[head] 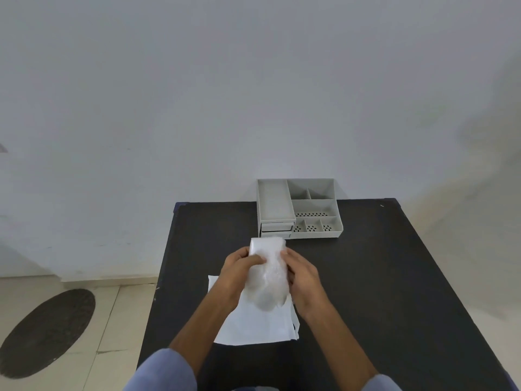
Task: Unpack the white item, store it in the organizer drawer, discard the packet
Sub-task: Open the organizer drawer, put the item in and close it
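Both hands hold a white item (pixel 266 246) that sticks out of the top of a crinkled translucent wrap (pixel 269 280), above the middle of the black table (pixel 380 277). My left hand (pixel 239 270) grips the bundle's left side with the thumb across the front. My right hand (pixel 303 273) grips its right side. A flat white packet (pixel 253 325) lies on the table under my hands. The grey organizer (pixel 298 208) stands at the table's far edge, its small drawers (pixel 276 230) at the front left looking shut.
The organizer has open top compartments, some with perforated bottoms. A white wall rises just behind the table. A tiled floor with a dark oval mat (pixel 48 331) lies to the left. Bare black tabletop shows to the right of my hands.
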